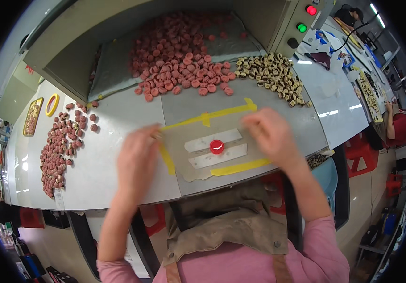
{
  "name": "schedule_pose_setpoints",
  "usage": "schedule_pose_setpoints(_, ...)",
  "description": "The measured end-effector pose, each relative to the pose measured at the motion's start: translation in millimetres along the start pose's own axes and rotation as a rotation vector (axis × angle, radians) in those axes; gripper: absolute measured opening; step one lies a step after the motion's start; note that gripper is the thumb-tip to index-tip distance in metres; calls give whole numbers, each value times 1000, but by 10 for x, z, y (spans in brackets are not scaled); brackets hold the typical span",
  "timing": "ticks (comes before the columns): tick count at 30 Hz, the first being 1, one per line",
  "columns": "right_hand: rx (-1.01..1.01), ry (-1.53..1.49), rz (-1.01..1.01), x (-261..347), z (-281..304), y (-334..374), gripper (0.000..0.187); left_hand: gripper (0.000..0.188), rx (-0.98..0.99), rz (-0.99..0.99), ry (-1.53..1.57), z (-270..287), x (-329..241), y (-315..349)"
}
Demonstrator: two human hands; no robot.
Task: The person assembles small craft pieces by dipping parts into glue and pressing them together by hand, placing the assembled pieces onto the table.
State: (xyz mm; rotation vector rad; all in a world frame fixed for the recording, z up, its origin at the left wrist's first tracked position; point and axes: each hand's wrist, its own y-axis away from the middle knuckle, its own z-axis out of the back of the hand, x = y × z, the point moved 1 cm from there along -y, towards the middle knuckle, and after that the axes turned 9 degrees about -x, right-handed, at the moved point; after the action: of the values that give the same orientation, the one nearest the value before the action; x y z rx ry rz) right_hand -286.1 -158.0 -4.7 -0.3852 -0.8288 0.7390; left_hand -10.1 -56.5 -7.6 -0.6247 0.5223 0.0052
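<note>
My left hand is raised above the left end of a tan work sheet, its thumb and fingers pinched together. Something small and pale seems to be at those fingertips, too blurred to name. Over the sheet's right side is my right hand, fingers curled in and a little smeared; what they hold, if anything, is hidden. Between the hands, a round red disc with a white mark sits between two white strips. Yellow tape runs along the sheet's edges.
Ridged pink cups lie heaped under a grey machine housing. Small cream-and-dark pieces are piled to their right. Reddish-brown ridged pieces spread over the left table, near a tape roll and a filled yellow tray. Others work at far right.
</note>
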Motion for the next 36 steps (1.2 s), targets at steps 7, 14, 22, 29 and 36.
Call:
schedule_pose_setpoints(7, -176, 389, 177, -902, 46, -494, 13, 23, -140, 23, -539, 392, 1183, -80)
schedule_pose_setpoints(14, -32, 345, 165, -695, -14, -429, 14, 36, -143, -82, -325, 106, 720, -263)
schedule_pose_setpoints(22, 220, 130, -141, -61, 157, -31, 12, 23, -49, -237, -84, -764, 327, -764)
schedule_pose_setpoints(29, 16, 139, -94, -335, 134, 85, 14, 18, 98, 85, 261, -404, 58, -478)
schedule_pose_setpoints(36, 97, 15, -200, -307, 269, 14, 16, 27, 137, 787, 1020, -1, -115, 175)
